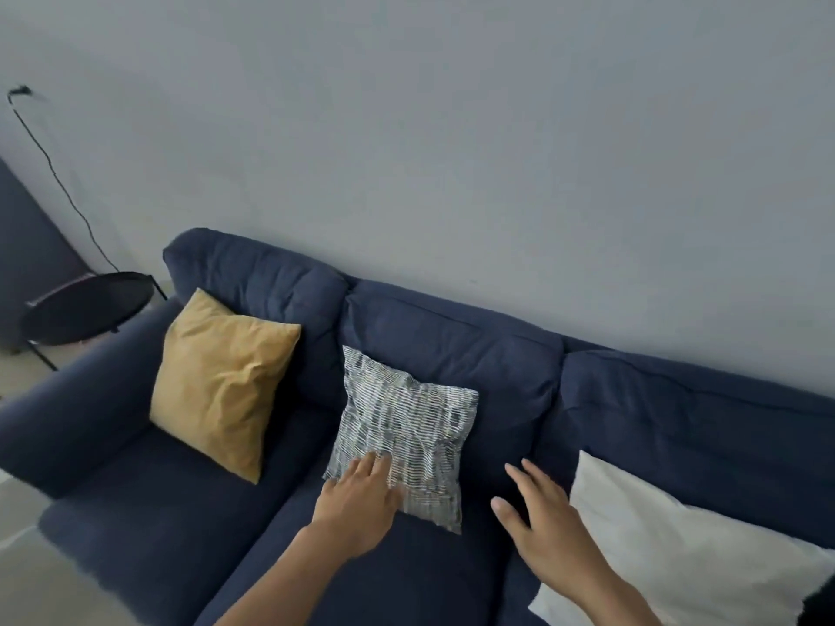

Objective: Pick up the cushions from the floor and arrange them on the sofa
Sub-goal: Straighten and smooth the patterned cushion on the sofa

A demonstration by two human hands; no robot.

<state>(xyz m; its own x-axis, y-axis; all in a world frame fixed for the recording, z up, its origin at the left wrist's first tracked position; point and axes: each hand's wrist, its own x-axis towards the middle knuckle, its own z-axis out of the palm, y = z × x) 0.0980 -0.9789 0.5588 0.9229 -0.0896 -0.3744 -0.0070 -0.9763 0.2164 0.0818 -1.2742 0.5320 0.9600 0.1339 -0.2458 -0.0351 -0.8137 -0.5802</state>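
Observation:
A dark blue sofa [456, 350] stands against the wall. A yellow cushion [221, 381] leans on its left backrest. A grey-and-white patterned cushion [406, 426] leans on the middle backrest. My left hand [357, 499] lies flat on that cushion's lower left corner, fingers spread, gripping nothing. My right hand [542, 526] hovers open to the right of the patterned cushion, apart from it, just left of a white cushion [668, 548] on the right seat.
A round black side table [86, 305] stands beyond the sofa's left armrest, with a black cable [49, 164] running up the grey wall. Pale floor [27, 580] shows at the lower left. A dark shape [820, 603] sits at the bottom right corner.

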